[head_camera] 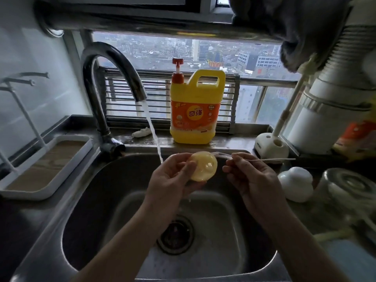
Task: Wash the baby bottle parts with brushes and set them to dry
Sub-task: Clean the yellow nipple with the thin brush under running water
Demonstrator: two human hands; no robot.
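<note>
Over the steel sink [85, 202], my left hand [171, 178] grips a pale yellow, rounded bottle part [204, 166]. My right hand [250, 176] pinches a thin straw brush [264, 159]; its wire handle sticks out to the right and its bristled tip lies against the top of the yellow part. Water runs from the curved tap [114, 78] and falls just left of the yellow part, by my left fingers.
A yellow dish soap jug [196, 106] stands on the ledge behind the sink. A white drying rack tray [44, 167] sits at the left. At the right are a white brush stand [270, 147], a white cap [295, 184] and an upturned glass bottle [345, 188].
</note>
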